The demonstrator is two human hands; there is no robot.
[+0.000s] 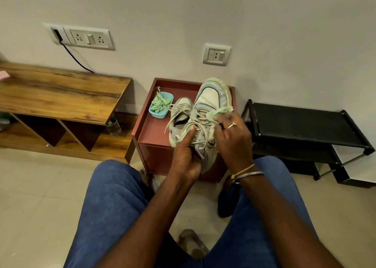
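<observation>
Knees in blue jeans [114,206] fill the near view, floor tiles on either side. Above them, left grip [186,157] closed round the heel end of the sneaker [211,98], thumb laid up along the lacing. The shoe is raised over the front right part of the small red tabletop [150,129], toe pointing away toward the wall. Cannot tell whether the sole touches anything. Right grip [234,137] pinches a wadded green cloth [218,113] and presses it to the shoe's right side, just below the toe cap. Second sneaker [180,115] sits on the tabletop just left of the held one, close enough to touch. A teal tub [160,107] with more green pieces stands behind it, near the back left. Laces [195,123] hang loose and cross between the two shoes. Risks as I judge them: the shoe is held at one end only, so a hard rub at the toe could lever it out of the left grip and drop it onto the second sneaker. A trailing lace could catch the other shoe and drag it toward the tabletop's front edge, or sweep into the tub. The cloth is a small wad held at the fingertips and could slip out mid-stroke.
</observation>
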